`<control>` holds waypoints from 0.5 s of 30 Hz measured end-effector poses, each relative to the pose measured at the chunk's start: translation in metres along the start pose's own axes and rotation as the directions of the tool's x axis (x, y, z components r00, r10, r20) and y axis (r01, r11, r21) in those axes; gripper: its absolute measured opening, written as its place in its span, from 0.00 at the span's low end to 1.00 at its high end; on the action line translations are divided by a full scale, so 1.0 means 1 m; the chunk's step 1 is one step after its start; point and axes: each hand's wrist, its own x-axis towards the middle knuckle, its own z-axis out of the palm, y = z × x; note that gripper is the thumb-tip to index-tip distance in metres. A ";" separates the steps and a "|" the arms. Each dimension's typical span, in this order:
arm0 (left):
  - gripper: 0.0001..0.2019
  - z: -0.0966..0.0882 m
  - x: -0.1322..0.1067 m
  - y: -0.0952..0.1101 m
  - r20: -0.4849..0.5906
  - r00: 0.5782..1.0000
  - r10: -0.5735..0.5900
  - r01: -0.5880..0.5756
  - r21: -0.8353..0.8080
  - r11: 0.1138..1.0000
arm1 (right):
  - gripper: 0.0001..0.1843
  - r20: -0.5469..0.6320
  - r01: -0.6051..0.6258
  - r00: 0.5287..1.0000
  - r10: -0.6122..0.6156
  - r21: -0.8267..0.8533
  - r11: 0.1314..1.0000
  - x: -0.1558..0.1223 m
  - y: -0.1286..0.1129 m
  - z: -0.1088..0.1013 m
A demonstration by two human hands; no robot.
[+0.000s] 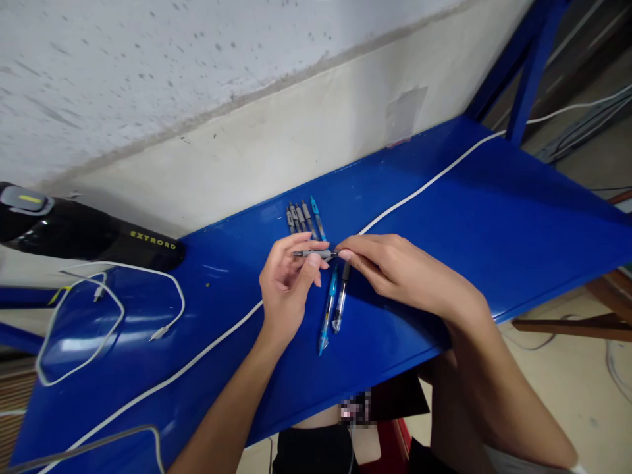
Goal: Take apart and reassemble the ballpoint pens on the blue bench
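My left hand (289, 280) is closed round a grey pen part (312, 253), held level above the blue shelf (474, 210). My right hand (390, 263) pinches the same part at its right end with thumb and forefinger. Just below the hands lie a blue pen (328, 309) and a dark clear pen (340, 299), side by side on the shelf. Behind the hands several grey pen parts (297, 217) and one blue one (316, 214) lie in a row.
A white cable (434, 178) runs across the shelf from far right to near left. Another white cable (106, 296) loops at the left. A black device marked EXTRORD (99, 237) lies against the wall. The blue shelf post (530, 72) rises at the right.
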 end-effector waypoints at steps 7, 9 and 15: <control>0.09 -0.001 0.002 -0.004 -0.040 0.999 -0.034 0.037 0.063 0.997 | 0.05 -0.056 -0.081 0.995 0.080 -0.009 0.997 -0.004 0.003 -0.001; 0.12 -0.002 0.002 -0.006 -0.067 0.996 -0.053 0.055 0.036 0.998 | 0.06 -0.070 -0.084 0.994 0.083 -0.017 0.996 -0.004 0.002 -0.002; 0.14 -0.001 0.003 -0.003 -0.087 0.995 -0.051 0.050 -0.017 0.999 | 0.15 -0.095 -0.002 0.995 -0.007 -0.088 0.996 -0.004 0.004 -0.003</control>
